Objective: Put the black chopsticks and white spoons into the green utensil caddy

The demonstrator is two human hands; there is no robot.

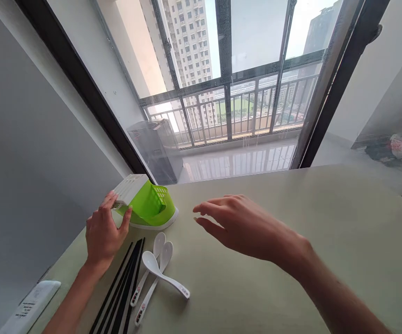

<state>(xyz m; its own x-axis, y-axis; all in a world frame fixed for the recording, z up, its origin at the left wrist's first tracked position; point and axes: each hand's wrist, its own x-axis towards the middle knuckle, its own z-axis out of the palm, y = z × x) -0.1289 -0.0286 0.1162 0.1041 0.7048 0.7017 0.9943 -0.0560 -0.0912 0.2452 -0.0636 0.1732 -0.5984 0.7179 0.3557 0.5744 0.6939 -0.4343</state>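
- A white power strip [29, 306] is lying to the left of the green holder and nearer the camera, with dark slots showing on its top.
- The left hand [104, 232] is gripping the green holder at its left end, the fingers resting on the white part and the thumb pressing on the near side.
- Several black chopsticks [127, 284] are lying in a narrow fan on the near side of the green holder, their far ends pointing toward it.
- The green holder [141, 206] is sitting on the pale table [256, 297], its white base rim showing at the right and a latticed panel standing inside it.
- Three white spoons [159, 273] are lying just in front of the green holder, beside the chopsticks; one is crossing over the other two, whose bowls are facing the holder and whose handles are bearing red and black marks.
- A grey boxy unit [159, 153] is standing beyond the green holder, behind the glass.
- A balcony railing [253, 111] is running well beyond the green holder.
- The right hand [234, 222] is hovering to the right of the green holder, apart from it, with fingers loosely bent and a gap showing above the thumb.
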